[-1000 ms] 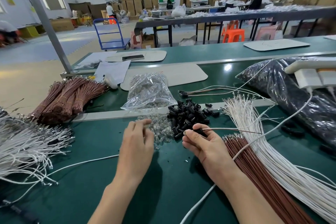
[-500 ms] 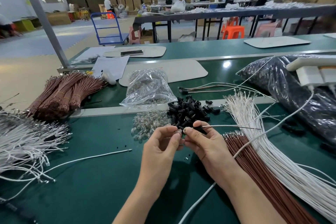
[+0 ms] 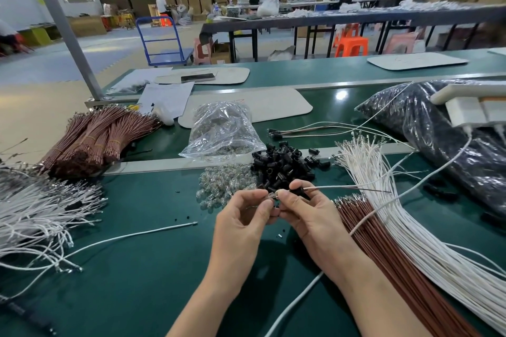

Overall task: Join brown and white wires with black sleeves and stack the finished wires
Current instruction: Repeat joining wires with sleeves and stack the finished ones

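Pinching bulb (image 3: 271, 196) left hand (image 3: 243, 217), sleeve (image 3: 298, 190) right hand (image 3: 310, 217)

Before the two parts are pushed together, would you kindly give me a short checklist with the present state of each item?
1. Sleeve grip: the right hand pinches the black plastic sleeve: ok.
2. Wires: the thin white and brown wire pair runs out of that sleeve to the right: ok.
3. Bulb grip: the left hand pinches the small clear glass bulb at the sleeve's open end: ok.
4. Bulb seated in the sleeve: cannot tell, the fingers hide the joint.
5. Supply: the pile of loose black sleeves lies just behind the hands: ok.
6. Drop-off: the stack of finished wires lies beyond the metal strip: ok.
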Tool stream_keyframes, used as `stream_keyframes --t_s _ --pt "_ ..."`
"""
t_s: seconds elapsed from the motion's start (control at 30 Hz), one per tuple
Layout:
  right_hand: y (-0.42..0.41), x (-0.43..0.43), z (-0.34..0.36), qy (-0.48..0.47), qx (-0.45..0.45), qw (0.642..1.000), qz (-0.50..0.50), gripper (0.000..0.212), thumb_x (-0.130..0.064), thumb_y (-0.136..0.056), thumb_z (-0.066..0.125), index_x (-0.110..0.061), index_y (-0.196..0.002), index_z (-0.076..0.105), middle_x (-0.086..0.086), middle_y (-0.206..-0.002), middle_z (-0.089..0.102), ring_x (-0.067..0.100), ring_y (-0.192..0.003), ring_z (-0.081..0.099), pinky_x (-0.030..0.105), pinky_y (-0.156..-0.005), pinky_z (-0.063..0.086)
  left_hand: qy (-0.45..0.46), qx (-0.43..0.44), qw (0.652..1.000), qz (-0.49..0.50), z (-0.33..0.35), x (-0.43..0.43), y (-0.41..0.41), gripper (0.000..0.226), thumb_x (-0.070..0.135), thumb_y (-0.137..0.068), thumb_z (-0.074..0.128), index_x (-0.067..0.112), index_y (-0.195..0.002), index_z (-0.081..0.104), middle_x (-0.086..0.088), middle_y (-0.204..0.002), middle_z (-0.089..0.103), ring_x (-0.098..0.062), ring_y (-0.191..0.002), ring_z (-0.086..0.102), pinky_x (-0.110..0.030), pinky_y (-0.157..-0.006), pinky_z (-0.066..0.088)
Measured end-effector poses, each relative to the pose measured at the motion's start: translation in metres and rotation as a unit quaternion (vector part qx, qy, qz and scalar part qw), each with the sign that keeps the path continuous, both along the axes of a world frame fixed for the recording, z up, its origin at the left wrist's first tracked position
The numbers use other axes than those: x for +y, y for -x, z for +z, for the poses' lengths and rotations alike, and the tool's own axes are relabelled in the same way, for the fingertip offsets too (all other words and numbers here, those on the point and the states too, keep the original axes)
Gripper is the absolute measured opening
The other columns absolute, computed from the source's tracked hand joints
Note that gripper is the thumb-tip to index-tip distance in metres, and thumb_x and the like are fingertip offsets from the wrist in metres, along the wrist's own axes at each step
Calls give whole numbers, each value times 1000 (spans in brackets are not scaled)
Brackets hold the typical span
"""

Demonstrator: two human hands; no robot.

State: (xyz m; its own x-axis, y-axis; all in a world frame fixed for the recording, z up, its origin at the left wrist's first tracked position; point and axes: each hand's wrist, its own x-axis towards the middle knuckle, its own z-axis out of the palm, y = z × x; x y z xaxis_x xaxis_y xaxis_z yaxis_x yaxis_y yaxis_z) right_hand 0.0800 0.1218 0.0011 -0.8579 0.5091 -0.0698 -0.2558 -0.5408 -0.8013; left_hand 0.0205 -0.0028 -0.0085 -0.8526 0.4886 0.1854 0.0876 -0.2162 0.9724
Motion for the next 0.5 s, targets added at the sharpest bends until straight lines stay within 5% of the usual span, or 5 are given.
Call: stream_keyframes --t_s 0.5 --pt "-1 -1 0 -8 11 1000 0 31 -7 -65 77 -11 -90 60 12 -74 69 17 -64 68 25 -69 61 35 45 998 1 0 -5 1 12 9 -95 69 17 -104 70 -2 -88 78 -17 -85 75 -21 -79 57"
